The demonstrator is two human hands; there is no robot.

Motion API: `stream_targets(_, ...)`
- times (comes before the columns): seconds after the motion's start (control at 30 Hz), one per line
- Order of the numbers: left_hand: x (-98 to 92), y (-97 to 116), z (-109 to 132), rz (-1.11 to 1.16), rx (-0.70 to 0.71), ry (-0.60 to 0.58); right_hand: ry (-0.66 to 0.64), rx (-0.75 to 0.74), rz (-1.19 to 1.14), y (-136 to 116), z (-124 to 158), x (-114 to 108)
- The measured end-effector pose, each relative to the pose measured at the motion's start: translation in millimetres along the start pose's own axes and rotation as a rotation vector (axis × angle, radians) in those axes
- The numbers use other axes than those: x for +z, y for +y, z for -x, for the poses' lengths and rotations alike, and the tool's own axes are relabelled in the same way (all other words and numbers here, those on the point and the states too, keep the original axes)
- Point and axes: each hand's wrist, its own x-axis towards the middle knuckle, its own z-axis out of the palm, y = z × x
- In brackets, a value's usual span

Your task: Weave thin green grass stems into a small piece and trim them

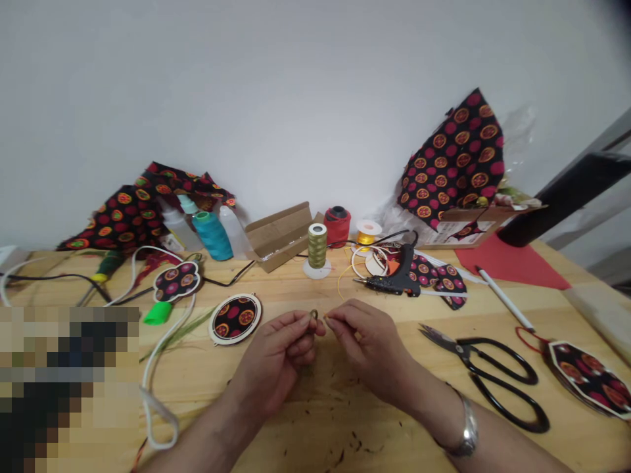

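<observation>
Over the middle of the wooden table (384,394), my left hand (283,341) pinches a small bronze-coloured ring (314,315) between thumb and forefinger. My right hand (365,338) is closed in a pinch just beside it, almost touching. A thin yellow cord (340,284) runs from the back down to the right fingertips, which appear to grip its end. Left of my left hand lies a round fabric-covered disc (236,316) with a pale rim. To the right of my right hand are black-handled scissors (486,371), with their blades spread.
A black glue gun (394,279) lies behind my right hand. Thread spools in olive (317,248), red (338,230) and teal (213,235) stand at the back. A white cable (148,387) loops at left, and a fabric pendant (591,378) lies at right.
</observation>
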Motion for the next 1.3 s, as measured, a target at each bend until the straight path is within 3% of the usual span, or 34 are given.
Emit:
stream_targets(0.2, -0.3, 0.0, -0.5, -0.002, -0.014, 0.000, 0.175, 0.136, -0.230, -3.4, -5.1, -0.9)
stream_targets(0.33, 0.1, -1.1, -0.8, 0.000, -0.030, -0.031, 0.194, 0.219, -0.389, -5.4, -4.4, 1.0)
stream_targets(0.5, 1.4, -1.9, -0.5, 0.008, -0.044, -0.071, 0.169, 0.145, -0.393, -6.3, -2.1, 1.9)
stream_targets(0.93, 1.9, -0.2, 1.6, -0.010, -0.038, -0.048, 0.164, -0.062, -0.227, -5.9, -4.2, 1.4)
stream_targets(1.3, 1.7, -0.6, 1.0, -0.013, -0.022, -0.050, 0.125, 0.027, -0.327, -5.4, -2.8, 1.4)
